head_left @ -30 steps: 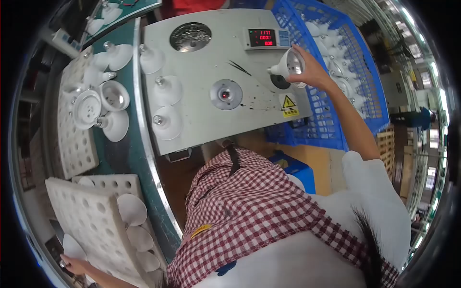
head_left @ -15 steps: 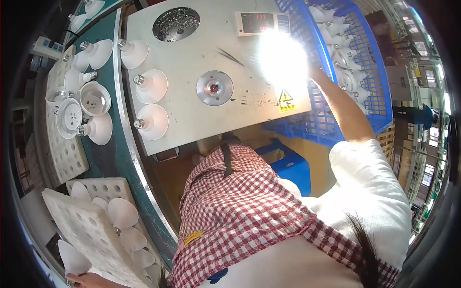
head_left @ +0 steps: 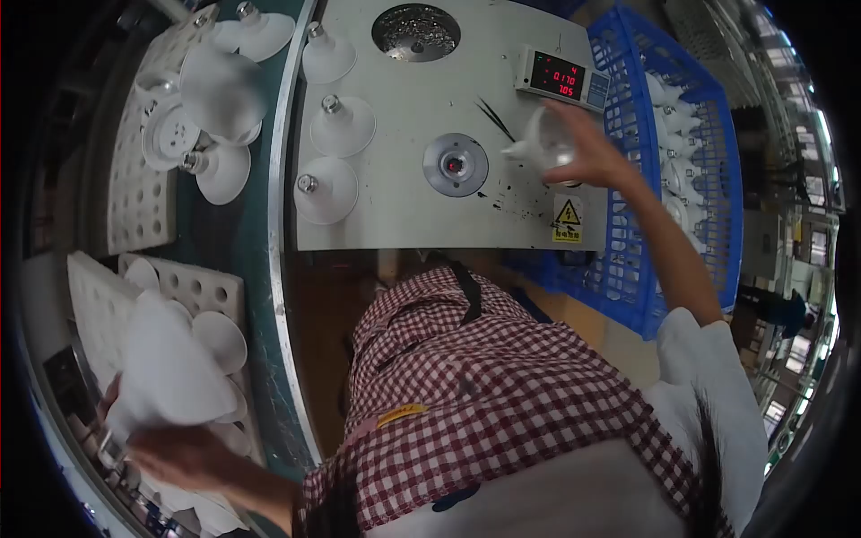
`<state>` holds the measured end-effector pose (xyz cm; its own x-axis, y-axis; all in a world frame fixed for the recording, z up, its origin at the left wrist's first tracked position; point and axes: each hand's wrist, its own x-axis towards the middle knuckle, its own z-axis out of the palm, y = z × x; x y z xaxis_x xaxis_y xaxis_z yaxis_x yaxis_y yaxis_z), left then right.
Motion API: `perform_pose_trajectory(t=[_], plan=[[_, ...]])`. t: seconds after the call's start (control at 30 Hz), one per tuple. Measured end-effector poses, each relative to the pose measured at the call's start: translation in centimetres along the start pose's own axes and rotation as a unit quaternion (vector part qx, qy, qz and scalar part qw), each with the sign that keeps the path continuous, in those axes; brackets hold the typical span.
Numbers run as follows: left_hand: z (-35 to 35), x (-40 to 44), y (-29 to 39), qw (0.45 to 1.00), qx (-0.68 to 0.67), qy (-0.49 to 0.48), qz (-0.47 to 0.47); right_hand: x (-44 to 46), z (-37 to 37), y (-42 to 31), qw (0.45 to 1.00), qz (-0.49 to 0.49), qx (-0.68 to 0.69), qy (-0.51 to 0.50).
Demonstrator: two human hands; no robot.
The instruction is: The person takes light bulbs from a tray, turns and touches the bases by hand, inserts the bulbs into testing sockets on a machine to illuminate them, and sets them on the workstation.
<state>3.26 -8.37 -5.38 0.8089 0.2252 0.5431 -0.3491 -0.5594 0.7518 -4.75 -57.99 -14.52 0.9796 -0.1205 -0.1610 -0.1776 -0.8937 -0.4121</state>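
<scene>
My left hand [head_left: 193, 457], at lower left, is closed around the screw-base end of a white cone-shaped lamp bulb [head_left: 170, 363]. Both are smeared by motion, above a foam tray [head_left: 215, 285] with more bulbs. My right hand [head_left: 592, 148] grips another white lamp bulb [head_left: 541, 143], which is unlit. It is tilted over the right side of the metal bench top [head_left: 377, 215], just below a meter [head_left: 562, 76] with red digits. A round metal socket [head_left: 456, 164] sits in the bench to its left. Tweezers [head_left: 495, 119] lie between the socket and the meter.
Three bulbs [head_left: 327, 188] stand along the bench's left edge. A recessed bowl [head_left: 415, 33] holds small metal bits. On the right, a blue crate [head_left: 628, 224] contains several bulbs. A blurred white shape [head_left: 224, 94] covers bulbs on the green table [head_left: 211, 233].
The bulb in my right hand was shining brightly and is now dark. My left hand has raised its bulb up and to the right. The meter digits are now readable.
</scene>
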Motion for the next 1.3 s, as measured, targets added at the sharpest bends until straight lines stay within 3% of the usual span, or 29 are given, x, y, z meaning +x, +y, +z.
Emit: perform_pose_trajectory(t=[0.07, 0.1, 0.23, 0.47, 0.57, 0.8, 0.87, 0.9, 0.93, 0.97, 1.03, 1.1, 1.3], plan=[[2.8, -2.9, -0.4, 0.983, -0.158, -0.076, -0.055, 1.6, 2.7, -2.5, 0.999, -0.028, 0.008, -0.034], [4.2, -4.1, -0.1, 0.954, -0.242, -0.05, -0.169, 2.8, 3.9, -3.3, 0.998, -0.037, -0.002, -0.041], [6.4, -7.9, -0.2, 0.9, -0.336, -0.072, -0.269, 4.1, 6.3, -5.2, 0.993, -0.003, -0.071, -0.099], [5.8, -10.1, -0.7, 0.886, -0.312, -0.097, -0.33, 6.3, 7.2, -5.8, 0.979, -0.012, -0.11, -0.17], [5.9, -10.4, -0.7, 0.883, -0.301, -0.085, -0.35, 6.1, 7.1, -6.0, 0.978, -0.006, -0.112, -0.175], [5.5, -9.6, -0.5, 0.905, -0.3, -0.07, -0.294, 6.6, 6.2, -5.5, 0.977, -0.058, -0.148, -0.143], [5.0, -9.5, -0.5, 0.915, -0.296, -0.099, -0.255, 7.2, 3.2, -5.3, 0.994, -0.096, 0.043, -0.028], [5.0, -9.6, -0.5, 0.918, -0.304, -0.098, -0.234, 7.4, 2.2, -5.8, 0.994, -0.103, 0.044, -0.007], [4.9, -9.4, -0.5, 0.917, -0.303, -0.098, -0.239, 7.0, 1.2, -6.7, 0.917, 0.025, 0.391, -0.077], [4.8, -9.1, -0.4, 0.917, -0.302, -0.096, -0.242, 6.6, 0.3, -7.6, 0.703, 0.132, 0.683, -0.149], [4.8, -8.2, 0.5, 0.925, -0.3, -0.094, -0.213, 7.0, 1.0, -8.5, 0.541, 0.061, 0.814, -0.203], [4.7, -7.6, 2.5, 0.922, -0.292, -0.087, -0.238, 7.2, 1.4, -9.9, 0.491, 0.015, 0.844, -0.216], [4.4, -7.4, 4.4, 0.924, -0.305, -0.094, -0.211, 8.0, 1.3, -12.8, 0.437, -0.04, 0.869, -0.23]])
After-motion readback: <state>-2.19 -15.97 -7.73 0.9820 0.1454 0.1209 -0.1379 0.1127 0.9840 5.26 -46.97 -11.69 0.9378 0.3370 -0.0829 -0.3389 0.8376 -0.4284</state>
